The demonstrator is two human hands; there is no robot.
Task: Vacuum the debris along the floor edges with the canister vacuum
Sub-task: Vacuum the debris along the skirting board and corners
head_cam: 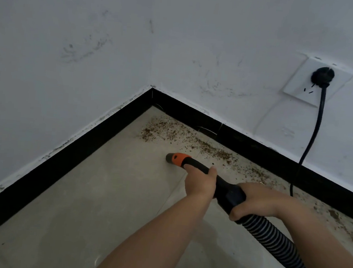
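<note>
White walls (73, 39) meet at a corner in the upper middle of the frame, edged at the bottom by a black skirting board (73, 152) that runs down to the lower left and lower right. Below it lies a pale grey tiled floor (67, 220). Brown debris (171, 131) is scattered along the right-hand skirting, from near the corner down to the right edge of the frame. At centre, the vacuum nozzle (176, 158), orange with a grey tip, points left and sits on or just above the floor, a little below the debris; which of the two I cannot tell. The left hand (200, 182) grips the black handle (226, 189) just behind the nozzle, fingers wrapped round it. The right hand (257, 201) clasps the handle's rear end, where the ribbed hose (273, 240) begins and runs to the lower right. At upper right, a black plug (322, 75) sits in a white wall socket (299, 89), its cord (314, 129) hanging down to the floor.
</note>
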